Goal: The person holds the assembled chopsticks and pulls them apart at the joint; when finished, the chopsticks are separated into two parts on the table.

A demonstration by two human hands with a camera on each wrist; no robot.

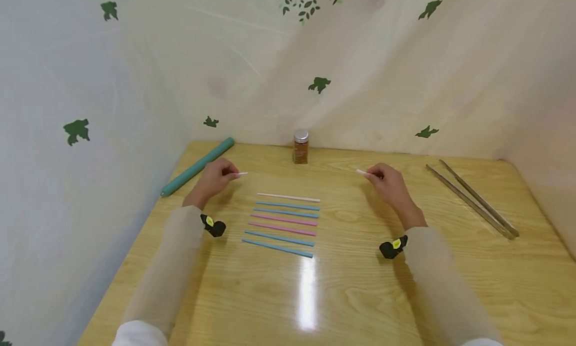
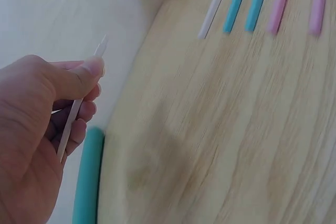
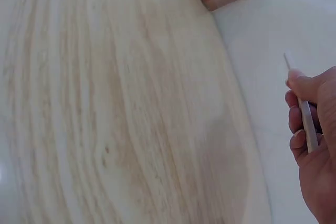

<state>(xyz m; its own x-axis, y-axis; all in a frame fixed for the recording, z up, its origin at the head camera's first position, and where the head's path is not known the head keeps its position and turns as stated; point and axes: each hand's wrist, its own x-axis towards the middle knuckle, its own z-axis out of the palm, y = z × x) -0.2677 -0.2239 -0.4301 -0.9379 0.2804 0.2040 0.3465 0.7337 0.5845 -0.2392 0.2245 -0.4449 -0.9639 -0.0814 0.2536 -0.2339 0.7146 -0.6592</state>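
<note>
Currently, each hand is up off the counter with a slim stick in it. The left hand has a narrow grip, thumb and fingers pinching one white stick; its tip pokes out past the thumb and its other end runs back across the fingers toward the palm. The right hand grips just as narrowly, holding another white stick, whose tip points inward, toward the left hand. The two held sticks are well apart, neither touching the other. On the counter, between the forearms and toward the left one, seven more sticks lie side by side in a row, with small gaps between them. Starting from the far side, they run: a pale stick, two blue sticks, two pink sticks, then two further blue sticks nearest the person. A green rod lies slantwise along the counter's left edge, near the left hand. Farther back, close to the patterned wall, a small jar with a silvery lid and reddish-brown contents stands upright, between the two hands. Off to the right, beyond the right hand, a pair of metal tongs lies at a slant, its arms spread at the far end. Light sleeves cover both forearms.
</note>
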